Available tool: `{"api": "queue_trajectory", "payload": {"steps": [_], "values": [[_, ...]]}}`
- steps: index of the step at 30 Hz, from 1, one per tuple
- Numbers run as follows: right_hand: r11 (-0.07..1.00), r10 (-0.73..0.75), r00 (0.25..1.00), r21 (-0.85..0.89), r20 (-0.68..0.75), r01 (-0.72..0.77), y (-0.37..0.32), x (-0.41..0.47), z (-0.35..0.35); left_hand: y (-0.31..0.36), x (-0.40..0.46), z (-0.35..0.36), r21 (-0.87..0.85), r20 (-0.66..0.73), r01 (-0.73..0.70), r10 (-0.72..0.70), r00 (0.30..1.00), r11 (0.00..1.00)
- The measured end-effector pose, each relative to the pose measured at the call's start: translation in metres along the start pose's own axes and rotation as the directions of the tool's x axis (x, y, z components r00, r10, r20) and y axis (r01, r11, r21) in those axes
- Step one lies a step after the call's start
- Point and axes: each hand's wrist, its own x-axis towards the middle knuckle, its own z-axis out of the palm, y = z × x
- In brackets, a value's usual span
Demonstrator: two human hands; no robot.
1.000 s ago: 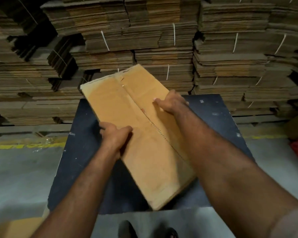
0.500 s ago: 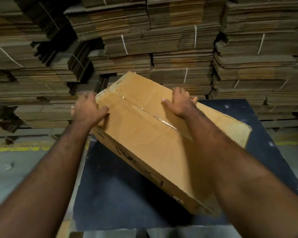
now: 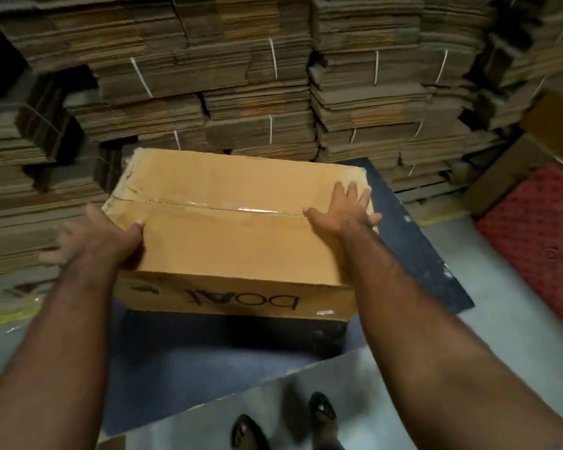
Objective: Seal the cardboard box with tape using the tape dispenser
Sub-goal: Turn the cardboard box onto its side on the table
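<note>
While the left hand [image 3: 95,235] clasps the 9 o'clock end of the tan rectangular cardboard box [image 3: 238,228], thumb on the top panel and the fingers wrapped over the edge out of sight, the right hand [image 3: 342,209] lies flat with its fingers spread on the top near the 3 o'clock end. Between the 2 hands a strip of clear glossy tape [image 3: 228,206] runs along the centre seam from 9 to 3 o'clock, so the top flaps look already closed. The box sits on a dark blue square worktable [image 3: 413,241], pushed toward its 12 o'clock side and partly over the 9 o'clock edge.

No tape dispenser shows anywhere in view, so I cannot tell where it is.

Risks, as I judge them:
1. The left end hangs past the table edge; if the left hand lets go, the box could tip or slide off at 9 o'clock.
2. The right hand only presses and does not hold, so a quick turn could let the box skid away from it.
3. The torn, crumpled corner at 10 o'clock may not take tape well and could peel.

Beyond the table, from 9 through 12 to 2 o'clock, stand brown strapped bundles of flattened cardboard [image 3: 257,76]. A red patterned mat [image 3: 540,228] lies at 3 o'clock on the grey concrete floor [image 3: 501,319].
</note>
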Motion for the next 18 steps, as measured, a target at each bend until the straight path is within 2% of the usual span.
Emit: {"api": "queue_trajectory", "payload": {"steps": [2,4,7,9,13,16,18], "values": [[1.0,-0.006,1.0,-0.002,0.017,0.006,0.009,0.015,-0.011,-0.007,-0.023,-0.008,0.05,-0.002,0.015,-0.015,1.0,0.999],[0.994,0.101,0.995,0.031,-0.004,-0.1,0.017,0.016,-0.014,-0.01,-0.037,-0.014,0.037,0.033,0.017,-0.018,0.999,0.999],[0.977,0.204,0.979,0.062,0.025,-0.205,0.025,0.007,-0.008,-0.004,-0.048,-0.02,-0.087,0.08,-0.091,0.098,0.992,0.992],[0.988,0.153,0.988,0.026,0.013,-0.154,0.03,0.006,-0.005,-0.002,-0.062,-0.021,-0.096,0.113,-0.103,0.113,0.987,0.99],[0.999,-0.013,0.997,-0.051,0.073,0.017,0.039,0.041,-0.019,0.002,-0.104,-0.017,-0.037,0.106,0.025,-0.021,0.994,0.999],[0.998,-0.009,0.992,-0.063,0.122,0.017,0.04,0.061,-0.03,0.005,-0.132,-0.003,-0.016,0.097,0.033,-0.031,0.995,0.999],[0.991,-0.043,0.998,-0.126,0.046,0.048,0.035,0.053,-0.027,0.005,-0.144,0.006,0.029,0.043,0.022,-0.023,0.999,0.999]]}}
